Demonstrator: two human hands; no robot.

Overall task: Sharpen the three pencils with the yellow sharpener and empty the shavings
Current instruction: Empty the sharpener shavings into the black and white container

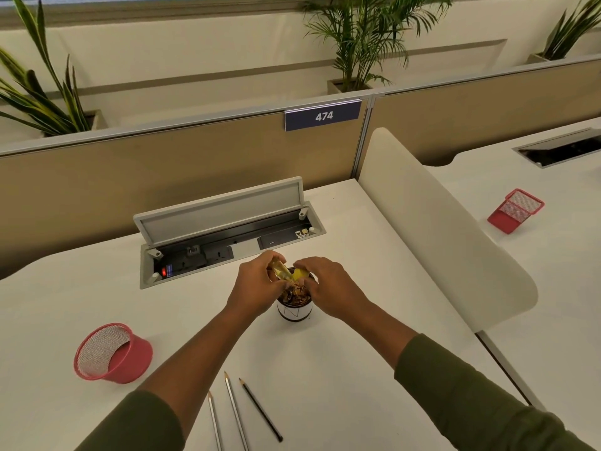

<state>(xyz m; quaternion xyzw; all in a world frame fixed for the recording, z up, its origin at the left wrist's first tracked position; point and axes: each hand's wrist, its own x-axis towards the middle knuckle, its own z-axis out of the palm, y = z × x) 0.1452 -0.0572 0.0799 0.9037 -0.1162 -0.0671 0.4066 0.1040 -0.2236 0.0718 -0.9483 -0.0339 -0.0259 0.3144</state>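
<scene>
Both hands meet over a small white cup (294,312) full of brown shavings at the middle of the white surface (341,369). The left hand (260,284) grips a clear yellowish sharpener casing (282,271); the right hand (325,284) pinches a yellow sharpener piece (300,274). Three sharpened pencils (234,410) lie near.

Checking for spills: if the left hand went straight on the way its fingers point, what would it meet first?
The left hand points right over the cup, so it would likely meet the right hand first; depth is hard to judge.
</scene>
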